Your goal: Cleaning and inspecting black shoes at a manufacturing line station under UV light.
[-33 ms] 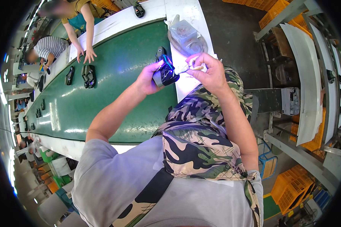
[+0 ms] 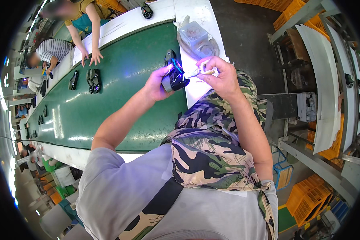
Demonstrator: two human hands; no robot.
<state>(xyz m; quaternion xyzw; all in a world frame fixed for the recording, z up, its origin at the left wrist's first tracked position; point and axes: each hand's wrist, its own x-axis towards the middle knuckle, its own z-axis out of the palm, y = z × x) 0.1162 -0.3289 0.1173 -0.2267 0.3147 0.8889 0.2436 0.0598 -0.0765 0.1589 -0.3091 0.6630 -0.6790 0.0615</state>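
Observation:
My left hand is closed around a glossy black shoe, held up over the belt's right edge. Blue-violet light glows on the shoe's upper. Just to its right, my right hand pinches a small white wad that looks like cloth, with a thin pale stick-like piece between the fingers. The wad is close against the shoe; glare hides whether they touch. Another dark shoe lies on the belt right behind the held one.
The green conveyor belt carries a pair of black shoes and a single shoe. A clear plastic box stands on the white ledge. Across the belt, a co-worker's hands reach over it. Orange crates are stacked at right.

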